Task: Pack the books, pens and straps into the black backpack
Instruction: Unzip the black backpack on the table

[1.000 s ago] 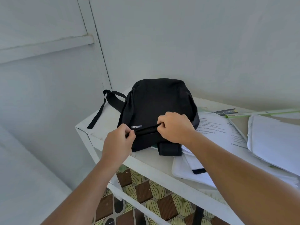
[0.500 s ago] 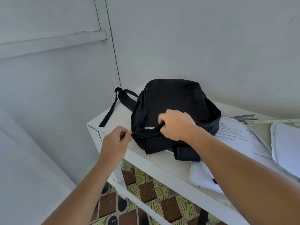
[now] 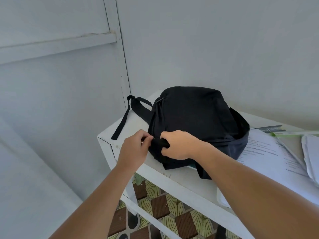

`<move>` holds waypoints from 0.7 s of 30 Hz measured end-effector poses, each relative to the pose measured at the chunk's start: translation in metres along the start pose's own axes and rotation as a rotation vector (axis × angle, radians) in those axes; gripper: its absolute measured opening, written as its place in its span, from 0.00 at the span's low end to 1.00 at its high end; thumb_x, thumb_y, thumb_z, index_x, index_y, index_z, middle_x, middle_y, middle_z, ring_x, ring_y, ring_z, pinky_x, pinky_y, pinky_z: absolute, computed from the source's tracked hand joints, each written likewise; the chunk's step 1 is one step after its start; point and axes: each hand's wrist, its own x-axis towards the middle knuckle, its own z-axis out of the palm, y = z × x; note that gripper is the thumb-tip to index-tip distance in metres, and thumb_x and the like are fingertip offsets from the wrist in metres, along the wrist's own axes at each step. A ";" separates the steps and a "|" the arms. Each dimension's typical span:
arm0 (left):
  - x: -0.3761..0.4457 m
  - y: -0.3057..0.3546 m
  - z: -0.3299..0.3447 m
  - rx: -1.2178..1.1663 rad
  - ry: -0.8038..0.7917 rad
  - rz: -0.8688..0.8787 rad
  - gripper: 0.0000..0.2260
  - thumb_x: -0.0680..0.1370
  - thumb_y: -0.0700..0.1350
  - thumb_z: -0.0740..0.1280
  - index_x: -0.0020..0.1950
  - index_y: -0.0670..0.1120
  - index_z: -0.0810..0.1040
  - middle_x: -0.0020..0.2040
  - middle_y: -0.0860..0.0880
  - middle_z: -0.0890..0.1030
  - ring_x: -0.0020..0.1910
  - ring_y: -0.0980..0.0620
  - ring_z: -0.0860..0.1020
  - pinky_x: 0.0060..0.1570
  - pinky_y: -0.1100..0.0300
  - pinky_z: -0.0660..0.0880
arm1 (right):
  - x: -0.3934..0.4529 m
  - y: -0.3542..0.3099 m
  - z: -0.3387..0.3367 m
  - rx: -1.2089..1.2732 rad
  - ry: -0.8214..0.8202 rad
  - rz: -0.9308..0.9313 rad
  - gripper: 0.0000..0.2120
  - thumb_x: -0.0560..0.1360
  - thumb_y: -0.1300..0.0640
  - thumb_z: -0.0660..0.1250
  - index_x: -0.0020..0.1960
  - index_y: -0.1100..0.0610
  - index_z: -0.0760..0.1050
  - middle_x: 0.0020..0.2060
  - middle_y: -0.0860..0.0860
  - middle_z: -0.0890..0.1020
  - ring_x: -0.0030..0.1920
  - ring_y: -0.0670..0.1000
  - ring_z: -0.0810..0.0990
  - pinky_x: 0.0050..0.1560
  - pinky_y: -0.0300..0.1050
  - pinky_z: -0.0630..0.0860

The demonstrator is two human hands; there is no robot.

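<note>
The black backpack (image 3: pixel 193 121) lies flat on the white tabletop (image 3: pixel 183 180), at its left corner. The left hand (image 3: pixel 133 150) pinches something small at the bag's near edge, probably a zipper pull. The right hand (image 3: pixel 177 145) has its fingers clamped on a fold of fabric. Step in hand: working the zipper. Next: keep the fabric taut and slide the pull along its track.

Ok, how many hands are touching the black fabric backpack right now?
2: left hand pinches its near left edge; right hand grips the black fabric backpack beside it.
</note>
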 end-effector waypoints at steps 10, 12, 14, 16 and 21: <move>-0.005 -0.019 -0.011 -0.068 -0.146 -0.071 0.07 0.81 0.53 0.68 0.45 0.53 0.79 0.35 0.53 0.78 0.28 0.58 0.70 0.30 0.66 0.67 | 0.009 0.004 0.007 0.050 -0.144 -0.091 0.03 0.80 0.54 0.65 0.51 0.48 0.72 0.44 0.49 0.79 0.45 0.54 0.79 0.45 0.53 0.77; -0.002 -0.016 -0.008 -0.046 -0.130 -0.071 0.07 0.81 0.52 0.68 0.45 0.53 0.79 0.37 0.52 0.79 0.30 0.58 0.72 0.32 0.64 0.68 | 0.013 0.002 0.007 0.013 -0.184 -0.062 0.05 0.80 0.50 0.66 0.53 0.49 0.72 0.45 0.49 0.79 0.47 0.55 0.80 0.45 0.51 0.76; -0.001 -0.013 -0.011 -0.116 -0.151 -0.059 0.05 0.81 0.51 0.69 0.46 0.54 0.80 0.37 0.53 0.81 0.32 0.56 0.74 0.35 0.61 0.71 | 0.013 0.000 0.001 0.119 -0.186 -0.009 0.15 0.80 0.39 0.66 0.53 0.50 0.75 0.45 0.48 0.79 0.47 0.52 0.79 0.47 0.49 0.74; -0.006 -0.009 -0.019 -0.271 -0.238 -0.080 0.04 0.81 0.51 0.70 0.48 0.54 0.82 0.40 0.55 0.84 0.36 0.55 0.78 0.39 0.61 0.74 | 0.013 -0.001 -0.006 0.292 -0.142 0.046 0.23 0.80 0.33 0.63 0.53 0.53 0.77 0.43 0.45 0.78 0.44 0.47 0.77 0.47 0.45 0.72; -0.019 -0.017 -0.021 -0.264 -0.243 -0.067 0.02 0.80 0.49 0.70 0.48 0.55 0.83 0.41 0.56 0.84 0.39 0.59 0.80 0.42 0.66 0.75 | 0.015 -0.003 -0.007 0.185 -0.140 -0.074 0.09 0.81 0.44 0.70 0.53 0.49 0.82 0.39 0.40 0.81 0.38 0.37 0.77 0.41 0.33 0.68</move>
